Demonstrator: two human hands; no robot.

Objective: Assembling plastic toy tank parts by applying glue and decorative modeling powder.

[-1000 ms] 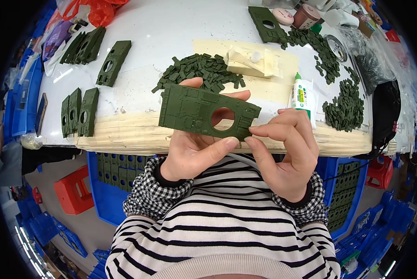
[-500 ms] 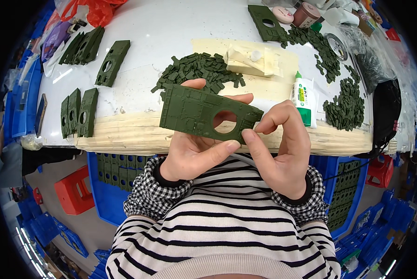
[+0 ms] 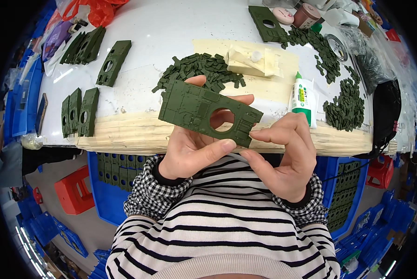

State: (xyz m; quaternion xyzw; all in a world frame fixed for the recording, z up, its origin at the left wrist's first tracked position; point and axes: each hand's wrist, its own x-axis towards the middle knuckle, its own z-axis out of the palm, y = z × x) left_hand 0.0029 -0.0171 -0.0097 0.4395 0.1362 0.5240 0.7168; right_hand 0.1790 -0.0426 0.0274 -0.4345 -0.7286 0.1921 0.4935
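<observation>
Found a green hull plate [image 3: 185,107] tilted down to the right above the near edge of the table [image 3: 138,88]. Gripped by the left hand [image 3: 183,158], with thumb on the lower edge and fingers behind, presumably to leave the moulded face and right end exposed. Noted a pile of small green pieces [image 3: 194,67] just beyond, plus a glue bottle [image 3: 301,95] (likely set there for easy reach). Observed the right hand [image 3: 290,149] with index fingertip beside the plate's right end, thumb parted below the corner. Cannot confirm actual contact.
</observation>
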